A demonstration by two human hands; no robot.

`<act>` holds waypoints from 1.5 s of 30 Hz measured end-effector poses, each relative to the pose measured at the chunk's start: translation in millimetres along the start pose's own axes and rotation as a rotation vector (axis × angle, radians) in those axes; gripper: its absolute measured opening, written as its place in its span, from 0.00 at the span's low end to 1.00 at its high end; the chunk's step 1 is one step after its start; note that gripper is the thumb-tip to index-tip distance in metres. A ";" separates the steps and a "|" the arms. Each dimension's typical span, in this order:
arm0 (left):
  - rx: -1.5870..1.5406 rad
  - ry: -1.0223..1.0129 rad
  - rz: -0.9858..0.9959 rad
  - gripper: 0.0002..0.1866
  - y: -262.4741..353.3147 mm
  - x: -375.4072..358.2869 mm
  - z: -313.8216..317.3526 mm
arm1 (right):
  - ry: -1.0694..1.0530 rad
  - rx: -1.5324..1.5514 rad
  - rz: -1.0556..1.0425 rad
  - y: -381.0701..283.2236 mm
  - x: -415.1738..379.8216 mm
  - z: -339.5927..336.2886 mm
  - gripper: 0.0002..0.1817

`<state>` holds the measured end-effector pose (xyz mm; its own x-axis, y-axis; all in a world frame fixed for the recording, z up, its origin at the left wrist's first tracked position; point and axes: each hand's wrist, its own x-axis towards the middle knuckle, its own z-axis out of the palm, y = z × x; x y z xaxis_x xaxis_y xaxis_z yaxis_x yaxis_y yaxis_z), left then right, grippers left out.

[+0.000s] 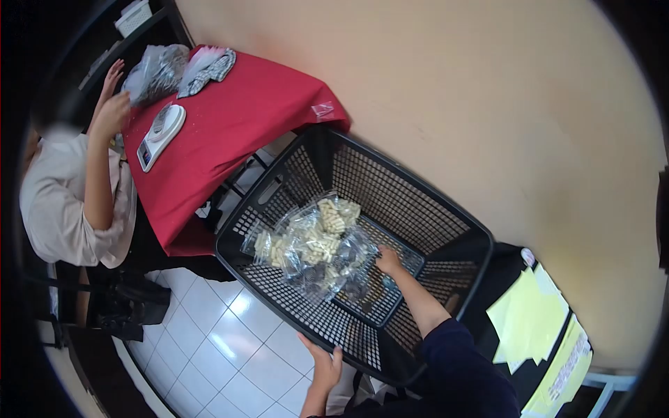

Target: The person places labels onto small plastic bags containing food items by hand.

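And here's the right hand [389, 262] down inside the black basket [359, 362], right at the edge of the clear bags of pale pieces [317, 240], its fingers partly hidden, so whether they pinch plastic I can't tell. The left hand [324, 364] is at the basket's near outer side, thumb standing apart from the fingers, grip unclear, while the bags lie heaped inside, and over on the red cloth [244, 104] sits a white scale [162, 139], another person [77, 195] beside it
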<state>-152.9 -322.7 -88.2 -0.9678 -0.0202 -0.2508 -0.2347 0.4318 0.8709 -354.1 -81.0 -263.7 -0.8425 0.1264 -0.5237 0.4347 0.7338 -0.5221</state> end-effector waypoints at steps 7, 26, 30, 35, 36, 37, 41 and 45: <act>-0.192 -0.111 -0.031 0.50 -2.4 2.1 -0.4 | 0.102 -0.066 0.100 5.1 37.2 53.2 0.43; 0.179 0.349 0.261 0.44 35.0 19.5 -8.9 | 0.931 1.185 -0.262 -65.8 -125.1 -99.7 0.05; -0.185 0.116 0.408 0.32 148.3 45.1 -1.6 | 0.802 1.281 -0.499 -87.7 -230.4 -171.1 0.06; -0.445 -0.302 0.665 0.20 250.3 22.3 57.2 | 0.634 1.280 -0.684 -58.5 -345.4 -216.1 0.07; -0.579 -0.469 0.642 0.18 257.2 9.4 71.7 | 0.646 1.276 -0.670 -49.4 -364.9 -220.2 0.09; -0.582 -0.487 0.646 0.18 261.9 -6.7 84.8 | 0.667 1.273 -0.666 -38.4 -382.3 -223.8 0.09; -0.699 -0.666 0.561 0.08 278.8 -73.6 126.3 | 0.885 1.110 -0.722 6.6 -437.9 -239.0 0.16; -0.599 -0.735 0.581 0.06 280.1 -123.1 158.7 | 0.866 1.145 -0.572 48.6 -483.6 -239.2 0.21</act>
<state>-85.1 -56.1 119.6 -0.7024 0.6684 0.2447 0.0387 -0.3073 0.9508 -1.7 53.1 125.2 -0.7202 0.6490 0.2451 -0.3370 -0.0185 -0.9413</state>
